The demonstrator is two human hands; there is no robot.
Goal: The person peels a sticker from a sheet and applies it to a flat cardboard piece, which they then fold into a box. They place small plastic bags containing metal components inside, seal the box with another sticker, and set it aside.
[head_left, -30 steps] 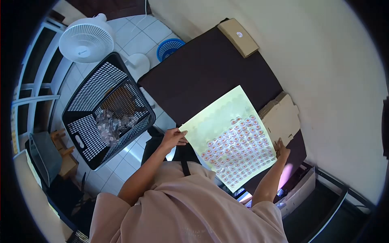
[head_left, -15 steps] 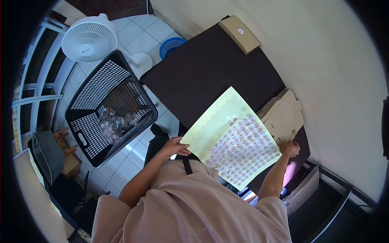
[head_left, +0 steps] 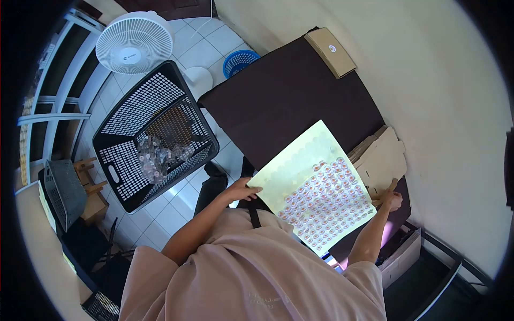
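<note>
A pale yellow sticker sheet (head_left: pixel 292 166) tilts in front of my body, over the table's near edge. Rows of small round stickers with reddish centres cover its lower right part, while the upper left part is bare. My left hand (head_left: pixel 241 191) grips the sheet's left corner, thumb on top. Beyond the opposite corner, my right hand (head_left: pixel 393 201) is closed beside flattened cardboard pieces (head_left: pixel 383 160). What its fingers hold, if anything, is hidden.
The dark-covered table (head_left: pixel 289 91) bears a brown cardboard box (head_left: pixel 330 52) at its far end. Left of it stand a black basket (head_left: pixel 120 125) containing clear plastic scraps (head_left: pixel 155 160), a white fan (head_left: pixel 134 45) and a blue basket (head_left: pixel 239 61). A wall runs along the right.
The whole view has shifted slightly. My right hand sits a little farther from the sheet's right corner. My left hand keeps its grip on the sheet.
</note>
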